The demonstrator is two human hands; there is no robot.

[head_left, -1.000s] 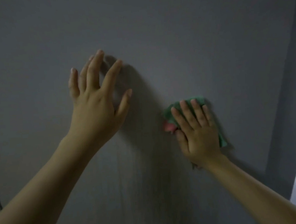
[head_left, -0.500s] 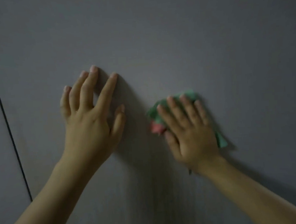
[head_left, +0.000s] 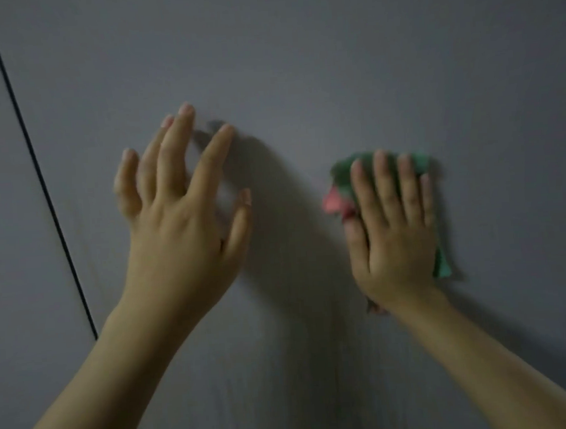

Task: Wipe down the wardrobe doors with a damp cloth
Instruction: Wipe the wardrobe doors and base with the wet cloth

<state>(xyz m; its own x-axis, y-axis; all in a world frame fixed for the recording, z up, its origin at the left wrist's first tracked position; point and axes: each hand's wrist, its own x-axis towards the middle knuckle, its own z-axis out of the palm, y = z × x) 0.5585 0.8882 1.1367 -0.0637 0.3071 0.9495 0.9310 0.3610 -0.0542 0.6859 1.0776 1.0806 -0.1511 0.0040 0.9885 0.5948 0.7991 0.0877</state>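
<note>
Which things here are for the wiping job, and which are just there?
For the job:
- green and pink cloth
- right hand, pressing the cloth flat
- grey wardrobe door
- left hand, fingers spread at the door

Just there:
- dark gap line beside the door

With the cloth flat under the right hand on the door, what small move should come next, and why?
Probably slide the right hand sideways with the cloth pressed flat, toward the bare door to its right. The straight fingers already pin the cloth to the panel, while the left hand is spread on the door nearer the seam, seemingly bracing.
</note>
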